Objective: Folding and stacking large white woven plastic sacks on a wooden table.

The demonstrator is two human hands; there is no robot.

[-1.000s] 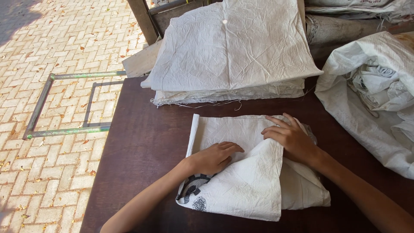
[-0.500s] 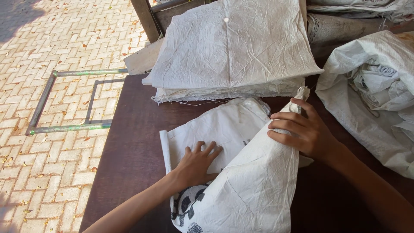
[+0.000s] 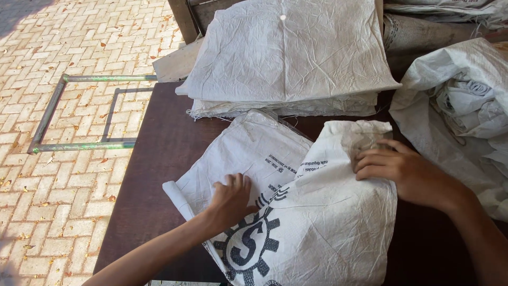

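Sack (image 3: 317, 228) now unfolded, fingers (image 3: 373, 159) pinching edge

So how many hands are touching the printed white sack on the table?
2. The left hand presses flat on the sack near its left side; the right hand grips the sack's folded upper right edge. No other hands are visible.

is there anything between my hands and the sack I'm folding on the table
Nothing visible. The left hand lies flat on the white sack and the right hand grips its upper fold directly.
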